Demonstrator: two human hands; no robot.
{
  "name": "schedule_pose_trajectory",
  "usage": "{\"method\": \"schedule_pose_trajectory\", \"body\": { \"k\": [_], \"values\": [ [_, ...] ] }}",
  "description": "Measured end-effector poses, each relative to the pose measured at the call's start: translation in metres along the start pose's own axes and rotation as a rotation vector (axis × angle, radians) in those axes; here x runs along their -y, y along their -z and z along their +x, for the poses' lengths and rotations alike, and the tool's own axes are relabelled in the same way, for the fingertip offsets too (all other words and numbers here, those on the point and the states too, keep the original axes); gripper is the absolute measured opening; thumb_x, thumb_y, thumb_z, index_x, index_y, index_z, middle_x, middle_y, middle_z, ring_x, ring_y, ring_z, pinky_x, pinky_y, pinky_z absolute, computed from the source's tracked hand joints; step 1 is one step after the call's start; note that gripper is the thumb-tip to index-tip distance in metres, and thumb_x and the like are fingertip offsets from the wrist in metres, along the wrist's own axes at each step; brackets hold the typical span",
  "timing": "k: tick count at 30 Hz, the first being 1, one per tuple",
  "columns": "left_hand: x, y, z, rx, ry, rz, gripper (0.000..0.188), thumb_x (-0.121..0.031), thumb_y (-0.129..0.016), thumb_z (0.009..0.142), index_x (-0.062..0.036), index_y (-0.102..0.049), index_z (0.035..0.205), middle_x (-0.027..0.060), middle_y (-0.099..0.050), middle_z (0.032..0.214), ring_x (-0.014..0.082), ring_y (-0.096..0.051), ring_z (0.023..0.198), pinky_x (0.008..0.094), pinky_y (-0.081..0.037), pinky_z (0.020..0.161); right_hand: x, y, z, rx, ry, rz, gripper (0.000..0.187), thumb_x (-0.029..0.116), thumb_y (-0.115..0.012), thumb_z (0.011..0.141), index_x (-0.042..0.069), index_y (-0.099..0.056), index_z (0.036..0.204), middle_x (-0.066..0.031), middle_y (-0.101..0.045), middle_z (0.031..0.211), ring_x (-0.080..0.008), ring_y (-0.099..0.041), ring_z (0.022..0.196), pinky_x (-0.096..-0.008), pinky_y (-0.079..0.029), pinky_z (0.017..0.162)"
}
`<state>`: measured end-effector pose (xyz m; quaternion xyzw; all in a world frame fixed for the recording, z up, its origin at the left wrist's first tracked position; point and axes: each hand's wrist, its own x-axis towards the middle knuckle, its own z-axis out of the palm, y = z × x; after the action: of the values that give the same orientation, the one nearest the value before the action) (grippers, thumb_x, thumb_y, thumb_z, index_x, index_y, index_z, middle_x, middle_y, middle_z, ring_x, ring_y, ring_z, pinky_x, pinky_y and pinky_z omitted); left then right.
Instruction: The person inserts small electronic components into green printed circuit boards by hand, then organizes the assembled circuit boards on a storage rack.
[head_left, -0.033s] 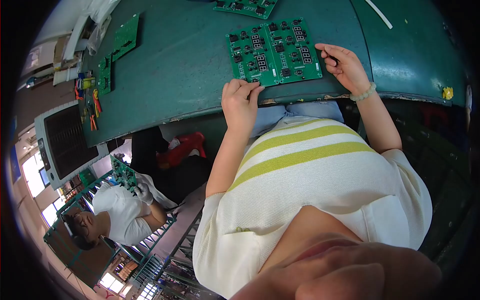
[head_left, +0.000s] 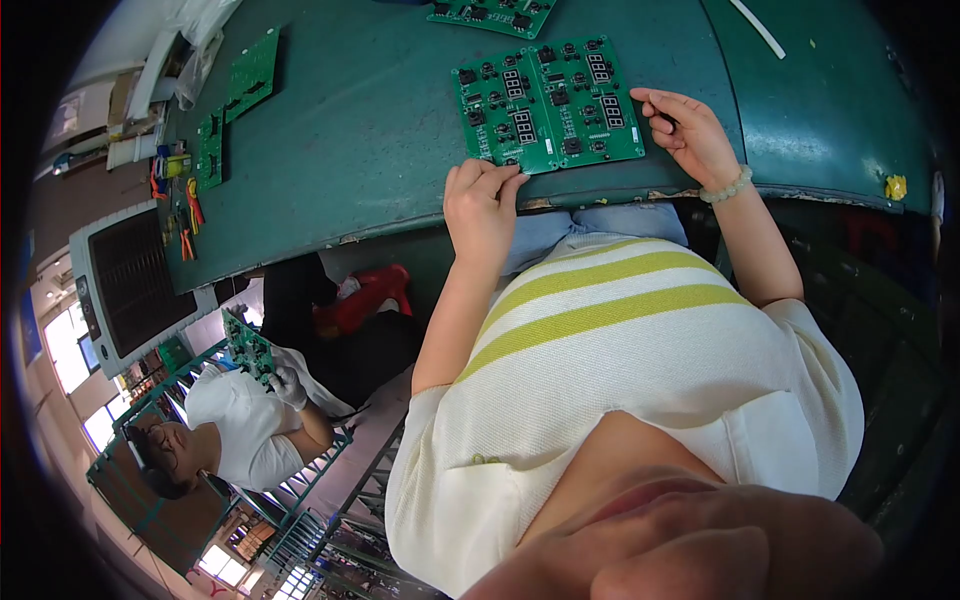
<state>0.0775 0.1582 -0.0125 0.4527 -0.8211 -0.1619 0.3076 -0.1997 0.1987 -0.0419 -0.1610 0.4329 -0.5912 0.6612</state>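
A green circuit board panel (head_left: 550,105) lies on the green tabletop in front of me. It carries black buttons and several digit displays. My left hand (head_left: 483,200) is closed, with thumb and forefinger pinching the panel's near left corner. At the right edge of the panel, my right hand (head_left: 692,135) has its forefinger stretched out, the tip at or just beside the board's edge. Its other fingers are loosely bent, and the palm side is partly in shadow. A second circuit board (head_left: 492,14) is partly visible beyond the panel, cut off by the upper rim.
More green boards (head_left: 252,75) lie on the table's left side, near pliers (head_left: 194,205) and other hand tools. A white strip (head_left: 758,28) rests at the far right. To my left, a seated co-worker (head_left: 245,420) in gloves holds another board (head_left: 248,347). The table's front edge (head_left: 345,238) is worn.
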Motion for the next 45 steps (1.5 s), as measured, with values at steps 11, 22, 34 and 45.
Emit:
{"method": "schedule_pose_trajectory", "body": {
  "k": [11, 22, 34, 45],
  "values": [
    [0.003, 0.003, 0.001, 0.005, -0.047, 0.000, 0.012, -0.005, -0.072, 0.064, -0.0034, -0.067, 0.075, 0.0062, -0.054, 0.070, 0.0234, -0.050, 0.066, 0.0334, -0.043, 0.059, 0.001, -0.001, 0.001, -0.008, -0.028, 0.007, 0.026, 0.008, -0.046, 0.090, -0.006, -0.055, 0.110, -0.0009, -0.053, 0.080, -0.0028, -0.038, 0.057, -0.0151, -0.028, 0.044],
    [0.004, 0.002, 0.004, -0.003, -0.133, -0.012, 0.010, 0.000, -0.069, 0.067, -0.0013, -0.063, 0.075, 0.0077, -0.053, 0.070, 0.0240, -0.053, 0.067, 0.0334, -0.043, 0.057, 0.010, -0.013, 0.015, -0.036, 0.070, -0.300, 0.028, 0.011, -0.041, 0.090, -0.002, -0.056, 0.110, 0.0087, -0.031, 0.057, -0.0004, -0.025, 0.047, -0.0162, -0.020, 0.040],
    [0.016, -0.005, -0.004, -0.051, -0.207, -0.026, 0.015, -0.002, -0.069, 0.066, -0.0030, -0.061, 0.079, 0.0071, -0.052, 0.073, 0.0239, -0.052, 0.067, 0.0339, -0.043, 0.057, -0.004, -0.029, 0.029, -0.173, 0.625, -1.257, 0.025, 0.007, -0.048, 0.083, 0.008, -0.062, 0.103, -0.0094, -0.061, 0.076, -0.0165, -0.054, 0.056, -0.0286, -0.043, 0.053],
    [0.040, -0.037, -0.027, -0.310, -0.328, 0.183, 0.032, -0.004, -0.068, 0.064, -0.0115, -0.062, 0.095, 0.0048, -0.053, 0.091, 0.0251, -0.051, 0.082, 0.0352, -0.041, 0.069, -0.004, -0.025, 0.039, -0.159, 0.639, -1.242, 0.025, 0.007, -0.050, 0.082, 0.009, -0.060, 0.104, -0.0096, -0.051, 0.062, -0.0179, -0.047, 0.050, -0.0297, -0.040, 0.050]
  ]
}}
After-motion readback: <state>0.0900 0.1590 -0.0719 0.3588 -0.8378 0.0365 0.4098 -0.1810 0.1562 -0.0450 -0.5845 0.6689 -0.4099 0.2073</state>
